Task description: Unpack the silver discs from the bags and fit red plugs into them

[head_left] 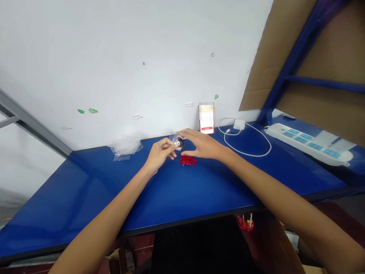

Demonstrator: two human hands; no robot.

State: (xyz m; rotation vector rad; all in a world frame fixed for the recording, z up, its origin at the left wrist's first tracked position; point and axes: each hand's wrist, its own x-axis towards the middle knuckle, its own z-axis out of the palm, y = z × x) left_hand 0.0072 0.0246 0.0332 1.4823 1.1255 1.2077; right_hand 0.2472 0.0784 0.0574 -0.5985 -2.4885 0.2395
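Note:
My left hand (161, 153) pinches a small round, shiny silver disc (178, 142) with a dark centre, the thumb lying on its face. Clear film seems to show around the disc, though it is too small to be sure. From the other side, my right hand (202, 143) curves over it with thumb and fingers spread apart. Its fingertips come close to the disc's upper edge; whether they touch I cannot tell. Just below the hands, a small heap of red cord loops (188, 160) lies on the blue table (184, 193).
A pile of clear plastic bags (126, 147) lies left, by the wall. A phone (206, 119) with a lit screen leans against the wall. To its right are a white charger (239, 124) with a looped cable (249, 154) and a long power strip (310, 144).

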